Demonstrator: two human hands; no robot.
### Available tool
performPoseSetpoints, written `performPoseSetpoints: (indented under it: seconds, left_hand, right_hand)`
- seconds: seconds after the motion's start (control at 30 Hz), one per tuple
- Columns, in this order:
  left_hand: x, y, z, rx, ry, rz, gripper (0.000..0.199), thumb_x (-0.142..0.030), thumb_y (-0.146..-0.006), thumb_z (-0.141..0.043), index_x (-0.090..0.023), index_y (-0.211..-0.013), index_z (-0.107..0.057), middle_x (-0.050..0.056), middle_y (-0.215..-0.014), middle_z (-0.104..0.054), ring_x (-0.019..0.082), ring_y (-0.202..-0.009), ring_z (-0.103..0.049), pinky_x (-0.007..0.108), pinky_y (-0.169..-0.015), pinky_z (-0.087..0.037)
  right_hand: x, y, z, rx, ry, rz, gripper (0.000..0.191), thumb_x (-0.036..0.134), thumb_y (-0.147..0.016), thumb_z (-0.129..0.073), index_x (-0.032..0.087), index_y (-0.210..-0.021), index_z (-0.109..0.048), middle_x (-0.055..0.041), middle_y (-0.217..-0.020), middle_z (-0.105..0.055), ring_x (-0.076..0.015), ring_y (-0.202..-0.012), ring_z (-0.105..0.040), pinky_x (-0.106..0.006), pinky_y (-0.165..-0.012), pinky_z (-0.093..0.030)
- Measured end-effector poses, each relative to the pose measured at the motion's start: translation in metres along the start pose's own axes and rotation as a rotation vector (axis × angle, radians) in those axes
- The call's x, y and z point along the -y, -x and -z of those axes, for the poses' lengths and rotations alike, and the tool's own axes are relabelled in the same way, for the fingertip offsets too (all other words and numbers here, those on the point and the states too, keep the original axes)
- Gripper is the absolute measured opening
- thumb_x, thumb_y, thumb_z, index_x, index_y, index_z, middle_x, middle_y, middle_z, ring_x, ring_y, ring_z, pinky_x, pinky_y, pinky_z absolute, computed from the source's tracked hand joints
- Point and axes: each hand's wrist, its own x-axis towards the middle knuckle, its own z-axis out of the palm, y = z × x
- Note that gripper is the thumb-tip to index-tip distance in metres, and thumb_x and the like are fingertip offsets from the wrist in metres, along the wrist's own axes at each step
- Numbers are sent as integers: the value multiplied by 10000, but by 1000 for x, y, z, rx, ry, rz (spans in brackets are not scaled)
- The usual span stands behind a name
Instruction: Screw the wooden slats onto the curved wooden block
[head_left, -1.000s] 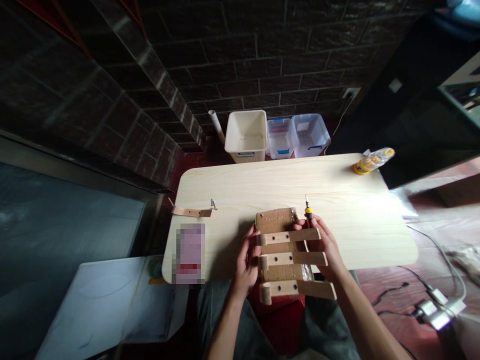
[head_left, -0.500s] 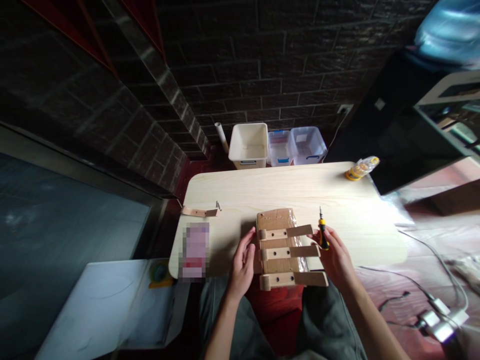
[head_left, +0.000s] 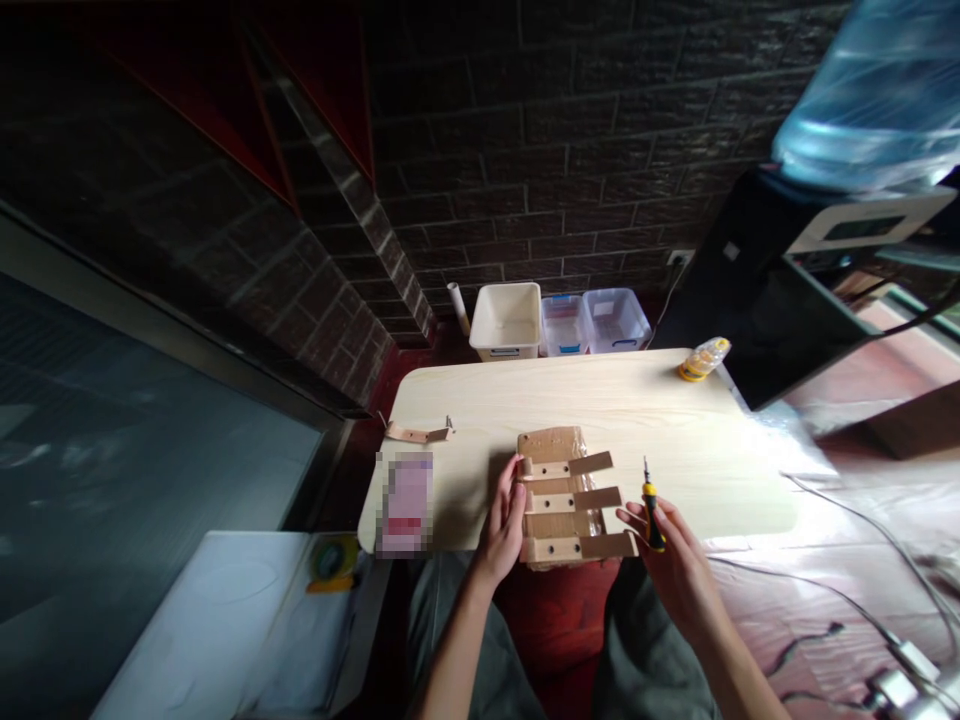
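A brown cardboard box, partly wrapped in clear plastic, lies at the table's near edge. Three bent wooden strips, an upper one, a middle one and a lower one, lie across it, each with two dark holes and an end jutting right. My left hand grips the box's left side, thumb beside the strips. In my right hand is a yellow-and-black screwdriver, its bit pointing up. The right fingertips are close to the lower strips' ends; contact is unclear.
Another wooden strip with screws beside it lies on the table at left, above a blurred-out pink item. A yellow-based container stands at the far right corner. Behind the table are plastic bins; cables cross the floor at right.
My view has tilted and shifted. My left hand sits closer against the box's side. My right hand, still with the screwdriver, is a little lower relative to the strips.
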Motion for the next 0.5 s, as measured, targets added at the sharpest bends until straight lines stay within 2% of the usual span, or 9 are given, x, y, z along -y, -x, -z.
performPoseSetpoints:
  seconds: [0.13, 0.23, 0.3, 0.4, 0.5]
  left_hand:
    - [-1, -1, 3, -50, -17, -17, 516, -495, -985, -360, -258, -1444, -365, 69, -1507, -396, 202, -1395, -357, 389, -1177, -268]
    - [-15, -14, 20, -91, -28, -60, 498, -521, -966, -393, -229, -1362, -469, 94, -1435, -482, 213, -1312, -470, 377, -1102, -384]
    - [-28, -31, 38, -99, -41, -95, 474, -527, -941, -446, -206, -1276, -542, 109, -1355, -554, 225, -1229, -546, 370, -1038, -442]
    - [-44, -69, 73, -121, -129, -128, 448, -543, -893, -520, -165, -1109, -627, 120, -1178, -659, 227, -1064, -639, 376, -966, -487]
    - [-47, -115, 110, -105, -269, -115, 448, -544, -854, -565, -156, -1064, -645, 113, -1094, -697, 222, -987, -665, 352, -909, -512]
  right_hand:
    - [-2, 8, 6, 1, -36, -8, 323, 465, -780, -712, 303, -1052, -653, -52, -1059, -727, -263, -1027, -671, -383, -868, -509]
    - [-1, 10, 11, 6, -60, -9, 333, 467, -769, -721, 291, -1046, -659, -62, -1057, -727, -276, -1022, -672, -414, -891, -510]
    - [1, 10, 16, 4, -65, -13, 350, 473, -755, -730, 286, -1044, -664, -66, -1051, -727, -287, -1024, -670, -426, -886, -517]
    - [2, 8, 23, 4, -91, -31, 357, 465, -750, -736, 275, -1044, -668, -61, -1020, -728, -289, -1003, -676, -430, -880, -526]
    - [0, 5, 29, 8, -119, -53, 347, 449, -749, -741, 266, -1037, -674, -48, -978, -726, -272, -950, -688, -424, -891, -527]
